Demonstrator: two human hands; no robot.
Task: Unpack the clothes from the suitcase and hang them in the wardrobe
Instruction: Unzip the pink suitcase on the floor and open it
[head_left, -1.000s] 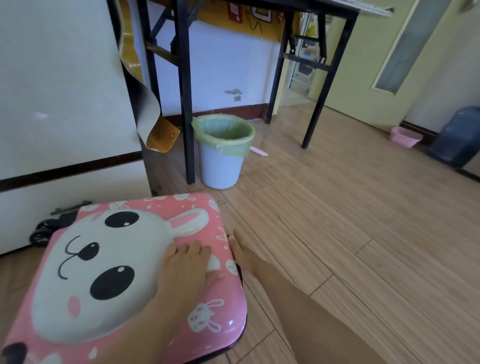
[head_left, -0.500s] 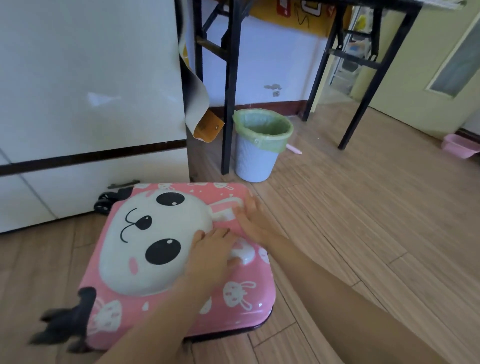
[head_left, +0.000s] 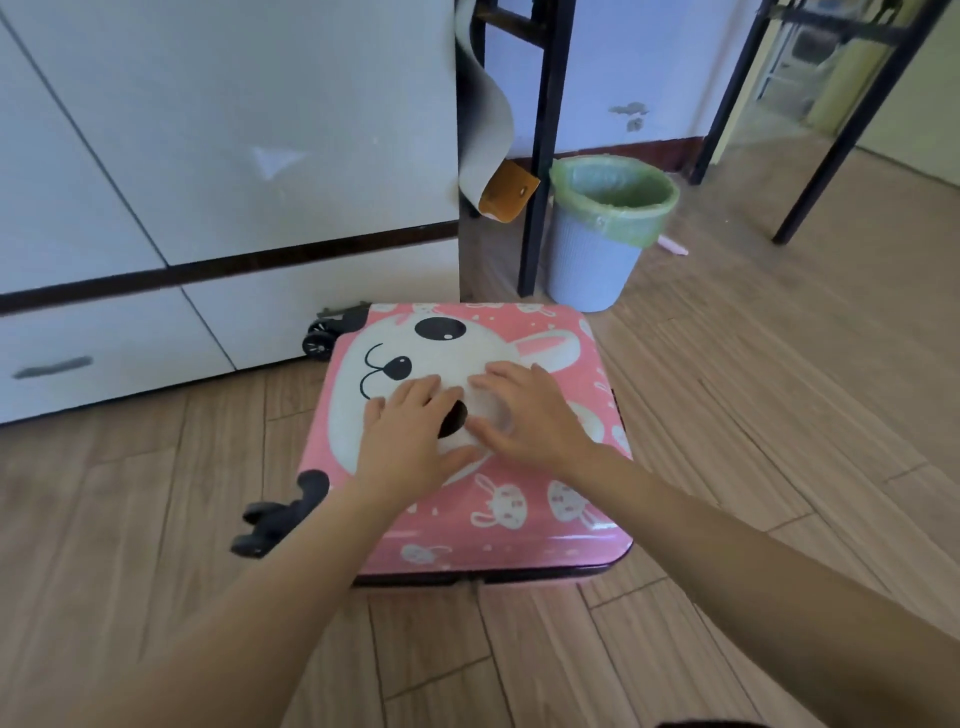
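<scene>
— Where's the suitcase (head_left: 545, 467)?
— Closed, flat on the wooden floor (head_left: 753, 415) beside the white wardrobe (head_left: 208, 156).
— The hands?
— Left hand (head_left: 410, 436) and right hand (head_left: 524, 410) lie flat on its lid, fingers spread, gripping nothing.

**What I can't make out**

Suitcase (head_left: 519, 519) lies shut, so whatever's inside is hidden. My left hand (head_left: 410, 431) covers most of the rabbit's lower eye. My right hand (head_left: 530, 410) hides part of the face beside it. Both palms are out of sight against the lid. Near wheels (head_left: 275, 519) at the case's lower-left corner are a dark blur, can't count them. Wardrobe (head_left: 208, 130) runs off the top & left edges; its drawer handle (head_left: 52, 366) is just a grey smear. Table legs (head_left: 545, 130) are cut off at the top edge. Pink thing (head_left: 672, 247) behind the bin (head_left: 597, 260) is mostly hidden, can't tell what it is. Shelves (head_left: 800, 67) thru the far opening are too blurred to read.
</scene>
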